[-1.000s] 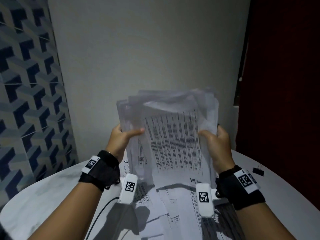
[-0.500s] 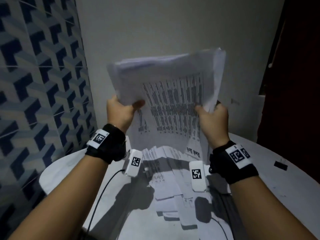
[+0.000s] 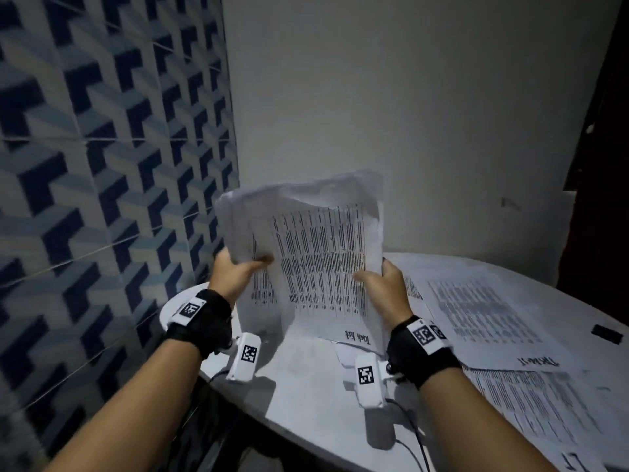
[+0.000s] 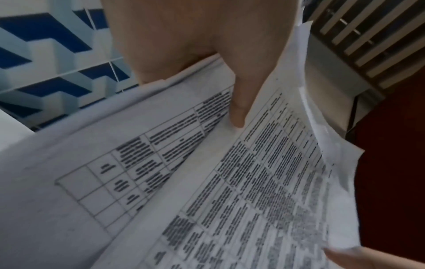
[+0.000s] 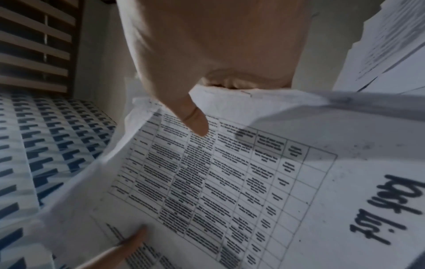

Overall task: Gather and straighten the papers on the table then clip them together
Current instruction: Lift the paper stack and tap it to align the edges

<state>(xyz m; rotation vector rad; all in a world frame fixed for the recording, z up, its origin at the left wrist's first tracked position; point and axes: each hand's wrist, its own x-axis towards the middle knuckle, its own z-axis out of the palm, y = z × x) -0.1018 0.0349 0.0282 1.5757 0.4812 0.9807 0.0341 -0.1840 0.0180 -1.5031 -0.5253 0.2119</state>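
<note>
White tabletop (image 3: 306, 386), round-edged and pale, carries the largest things: loose printed sheets (image 3: 490, 311) spread flat across its right side, still to be gathered, with a small black binder clip (image 3: 608, 334) lying beyond them near the right edge. Above the tabletop's left part, a stack of papers (image 3: 306, 240) is held upright in the air, its top edges ragged and uneven, some sheets sticking out past the others. The left hand (image 3: 235, 272) grips the stack's left edge, thumb pressed on the front sheet; the right hand (image 3: 383, 286) grips the right edge the same way, thumb in front and fingers behind. Paper like this is light, limp and slick sheet against sheet, so I judge it best held by both side edges, loosely enough to let the sheets slide level when tapped down, yet firmly enough that none slips out.
</note>
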